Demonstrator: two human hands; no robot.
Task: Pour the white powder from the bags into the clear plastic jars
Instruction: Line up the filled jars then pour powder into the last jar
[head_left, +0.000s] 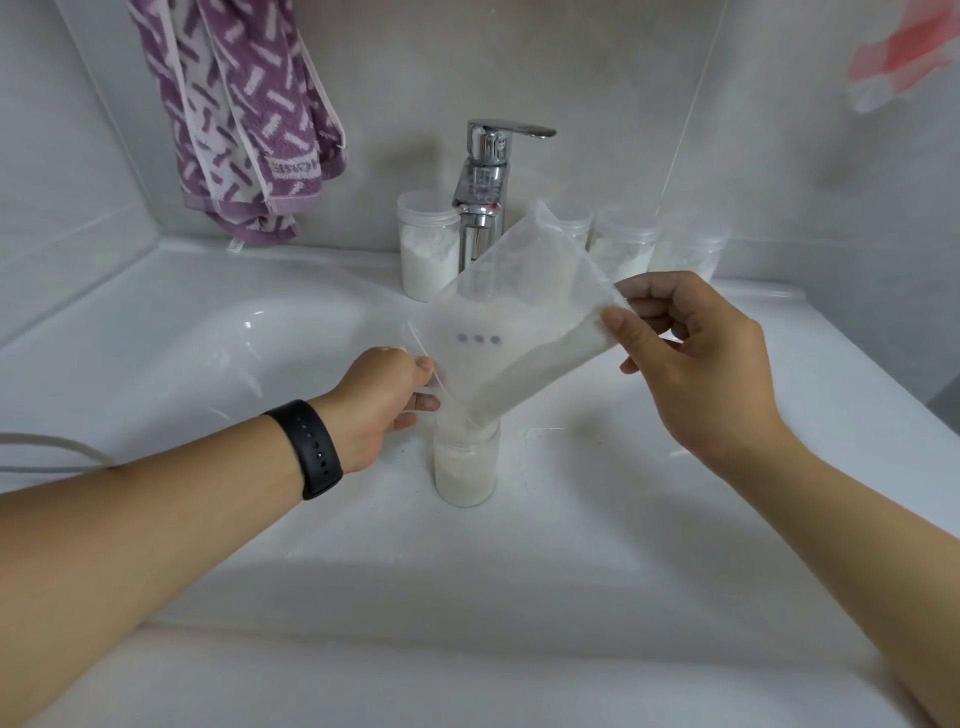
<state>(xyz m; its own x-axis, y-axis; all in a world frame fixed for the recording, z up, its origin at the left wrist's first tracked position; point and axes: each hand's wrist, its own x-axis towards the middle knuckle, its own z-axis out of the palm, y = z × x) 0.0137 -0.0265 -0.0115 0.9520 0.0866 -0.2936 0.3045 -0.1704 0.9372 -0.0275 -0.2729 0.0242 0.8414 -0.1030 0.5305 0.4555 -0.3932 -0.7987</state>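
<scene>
The bag (519, 322) is tilted corner-down into the jar (466, 462), which stands in the sink (208, 332). The right hand (696, 358) pinches the raised corner; the left hand (384, 400) pinches the bag's lower edge. Keep the spout inside the rim, lift the raised corner slowly, and stop before the powder (462, 480) overflows.
</scene>
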